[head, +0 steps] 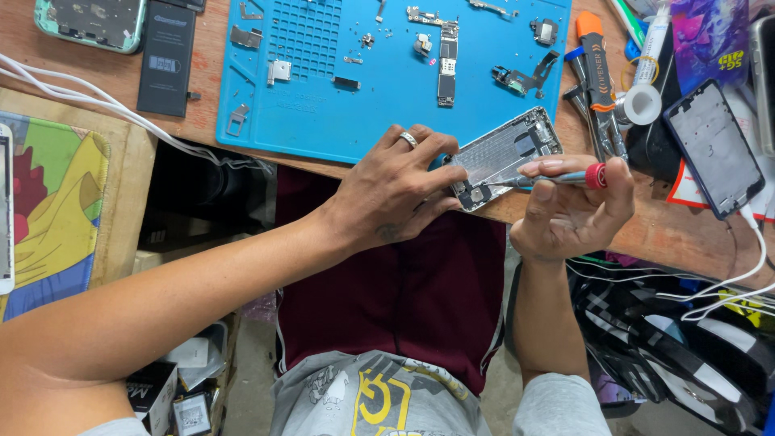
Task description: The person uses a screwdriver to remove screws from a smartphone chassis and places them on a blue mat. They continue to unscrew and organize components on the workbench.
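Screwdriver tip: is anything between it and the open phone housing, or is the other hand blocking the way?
Nothing visible. The screwdriver in the right hand reaches the phone housing at its lower end; the left hand grips the housing's left edge, beside the tip.

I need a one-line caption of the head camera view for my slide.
Left hand steadies an opened phone housing at the table edge while the right hand holds a red-capped screwdriver to it.

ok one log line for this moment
left hand steadies opened phone | right hand holds screwdriver, tip at phone | blue mat behind
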